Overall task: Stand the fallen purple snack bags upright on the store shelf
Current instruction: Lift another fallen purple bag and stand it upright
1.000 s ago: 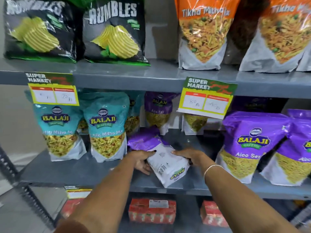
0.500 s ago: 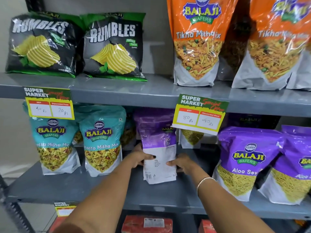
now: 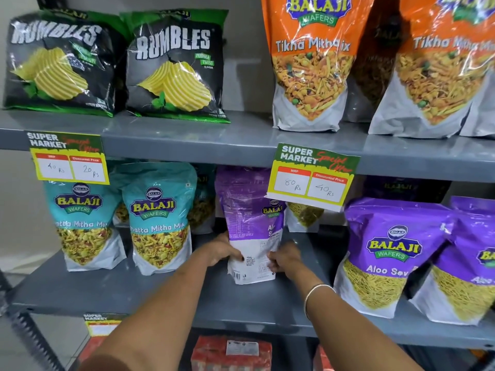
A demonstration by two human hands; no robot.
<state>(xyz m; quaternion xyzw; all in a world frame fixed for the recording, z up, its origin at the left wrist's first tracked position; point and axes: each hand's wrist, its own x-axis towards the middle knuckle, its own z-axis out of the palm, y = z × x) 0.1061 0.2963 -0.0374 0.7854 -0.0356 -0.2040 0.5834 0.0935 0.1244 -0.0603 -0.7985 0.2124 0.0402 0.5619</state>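
Here the purple snack bag [image 3: 249, 210] stands upright between left hand [image 3: 223, 250] and right hand [image 3: 285, 257], each grip clasping its lower edge.

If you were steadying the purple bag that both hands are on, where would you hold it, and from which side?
Probably low on the purple bag, at the white base on both side edges, coming from the front as the left hand and right hand do. It stands upright with its printed back facing out; the top tucks under the upper shelf, so the base is the reachable part.
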